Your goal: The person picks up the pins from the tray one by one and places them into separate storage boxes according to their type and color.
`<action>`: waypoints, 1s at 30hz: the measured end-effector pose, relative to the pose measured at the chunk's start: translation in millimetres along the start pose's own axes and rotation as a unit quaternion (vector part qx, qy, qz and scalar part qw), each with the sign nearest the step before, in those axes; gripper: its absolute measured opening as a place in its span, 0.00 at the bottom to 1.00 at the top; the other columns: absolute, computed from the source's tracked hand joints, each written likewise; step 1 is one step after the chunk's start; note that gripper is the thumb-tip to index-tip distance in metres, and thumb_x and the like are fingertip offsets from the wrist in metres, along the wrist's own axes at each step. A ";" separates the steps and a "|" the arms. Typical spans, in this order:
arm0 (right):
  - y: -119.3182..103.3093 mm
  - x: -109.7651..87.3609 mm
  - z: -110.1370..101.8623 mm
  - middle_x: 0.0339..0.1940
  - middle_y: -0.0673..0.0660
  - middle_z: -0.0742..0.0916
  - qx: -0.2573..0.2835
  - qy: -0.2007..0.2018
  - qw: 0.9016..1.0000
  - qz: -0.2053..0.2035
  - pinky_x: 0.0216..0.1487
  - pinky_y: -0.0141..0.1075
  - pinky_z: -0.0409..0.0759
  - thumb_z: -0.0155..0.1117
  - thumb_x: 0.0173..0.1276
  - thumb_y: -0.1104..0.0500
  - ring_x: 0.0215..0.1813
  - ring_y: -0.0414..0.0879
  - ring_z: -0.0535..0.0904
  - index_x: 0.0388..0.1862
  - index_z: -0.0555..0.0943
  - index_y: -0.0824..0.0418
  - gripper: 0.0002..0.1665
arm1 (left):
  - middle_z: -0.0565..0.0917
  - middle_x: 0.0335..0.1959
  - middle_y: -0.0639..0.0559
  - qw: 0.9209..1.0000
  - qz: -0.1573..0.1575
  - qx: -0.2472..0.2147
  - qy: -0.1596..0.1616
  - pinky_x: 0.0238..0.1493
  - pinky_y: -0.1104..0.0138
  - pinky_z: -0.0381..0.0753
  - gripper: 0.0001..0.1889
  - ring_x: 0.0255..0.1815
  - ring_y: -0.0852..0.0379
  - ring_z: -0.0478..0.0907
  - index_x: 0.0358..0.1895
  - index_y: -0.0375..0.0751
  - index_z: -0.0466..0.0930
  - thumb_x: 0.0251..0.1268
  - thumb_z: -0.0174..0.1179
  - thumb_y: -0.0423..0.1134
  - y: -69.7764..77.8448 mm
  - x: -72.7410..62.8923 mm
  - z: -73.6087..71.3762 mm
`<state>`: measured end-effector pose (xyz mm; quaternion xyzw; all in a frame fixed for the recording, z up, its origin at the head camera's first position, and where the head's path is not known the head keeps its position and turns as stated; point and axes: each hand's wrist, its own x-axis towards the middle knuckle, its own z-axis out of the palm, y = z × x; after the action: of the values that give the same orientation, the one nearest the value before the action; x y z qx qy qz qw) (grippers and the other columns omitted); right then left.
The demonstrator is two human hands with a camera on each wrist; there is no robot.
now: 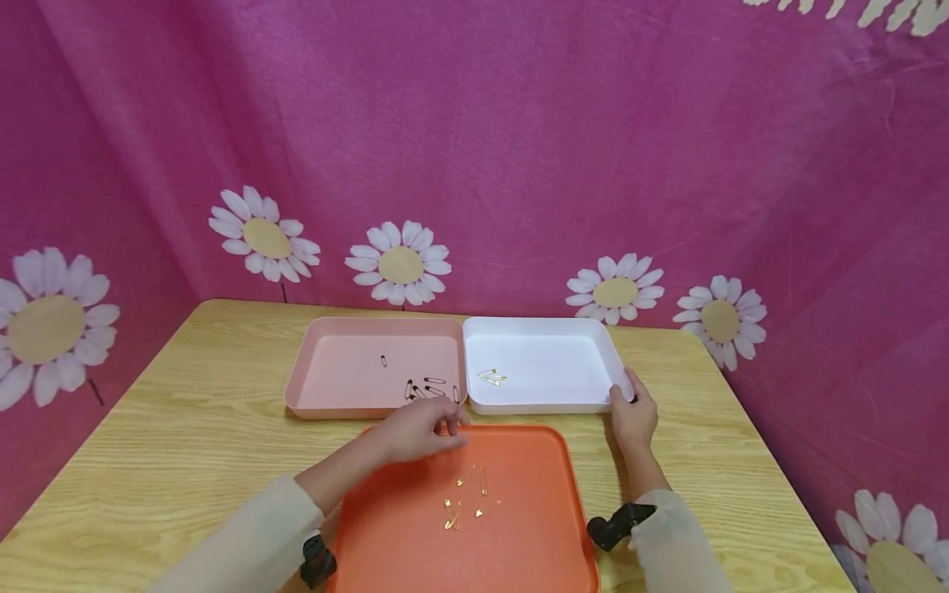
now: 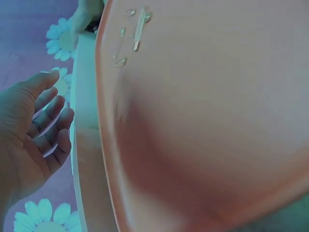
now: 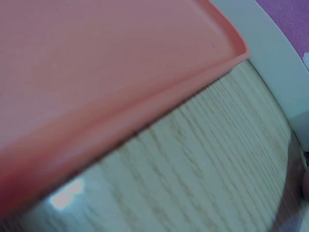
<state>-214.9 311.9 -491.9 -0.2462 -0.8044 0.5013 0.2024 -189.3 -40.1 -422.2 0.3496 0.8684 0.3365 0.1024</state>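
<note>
My left hand (image 1: pixel 421 428) hovers over the far edge of the orange tray (image 1: pixel 519 560), beside the pink tray's front rim. Its fingers are loosely curled, and the left wrist view shows nothing held in the hand (image 2: pixel 29 130). Gold safety pins (image 1: pixel 483 480) lie scattered on the orange tray. At the right, my right hand (image 1: pixel 636 420) grips the front corner of the white tray (image 1: pixel 549 408), thumb at the rim. A small cluster of gold safety pins (image 1: pixel 491 377) lies in the white tray. Several black safety pins (image 1: pixel 434 390) lie in the pink tray (image 1: pixel 334 403).
The pink and white trays stand side by side at the back of the wooden table (image 1: pixel 170 428), with the orange tray in front. Behind the table hangs a pink curtain (image 1: pixel 504 165) with printed daisies. Each wrist carries a black camera (image 1: pixel 619 525).
</note>
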 end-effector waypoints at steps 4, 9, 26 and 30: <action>-0.5 -0.9 -0.9 0.69 0.61 0.71 0.000 0.002 1.000 0.000 0.71 0.44 0.59 0.52 0.65 0.58 0.72 0.55 0.62 0.67 0.69 0.57 0.29 | 0.78 0.29 0.61 0.998 0.017 0.048 -0.022 0.34 0.72 0.71 0.09 0.28 0.66 0.72 0.40 0.46 0.81 0.58 0.64 0.44 -2.2 -6.9 6.5; -2.7 -2.0 -1.7 0.69 0.61 0.70 0.000 0.001 1.000 0.002 0.71 0.44 0.59 0.52 0.66 0.58 0.72 0.55 0.62 0.67 0.69 0.57 0.28 | 0.76 0.26 0.61 0.995 0.035 0.080 -0.046 0.35 0.74 0.70 0.08 0.28 0.66 0.71 0.37 0.48 0.80 0.56 0.65 0.45 -7.2 -11.9 16.4; -1.0 -1.2 0.0 0.69 0.60 0.70 0.007 0.003 1.000 0.004 0.71 0.43 0.59 0.52 0.66 0.58 0.72 0.54 0.62 0.66 0.69 0.57 0.28 | 0.73 0.27 0.61 0.989 0.025 0.126 -0.071 0.32 0.74 0.69 0.09 0.27 0.68 0.67 0.35 0.48 0.81 0.55 0.65 0.47 -8.1 -14.4 31.6; -1.1 -0.3 0.0 0.69 0.60 0.71 0.007 0.006 1.000 0.003 0.71 0.43 0.60 0.53 0.66 0.58 0.72 0.54 0.62 0.66 0.70 0.57 0.28 | 0.73 0.26 0.61 0.987 0.028 0.138 -0.071 0.32 0.73 0.69 0.08 0.28 0.68 0.67 0.34 0.48 0.82 0.56 0.64 0.46 -7.1 -13.3 32.0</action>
<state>-214.9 311.3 -490.9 -0.2503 -0.7989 0.5060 0.2074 -170.2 -36.4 -451.6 0.4078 0.8869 0.1902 0.1049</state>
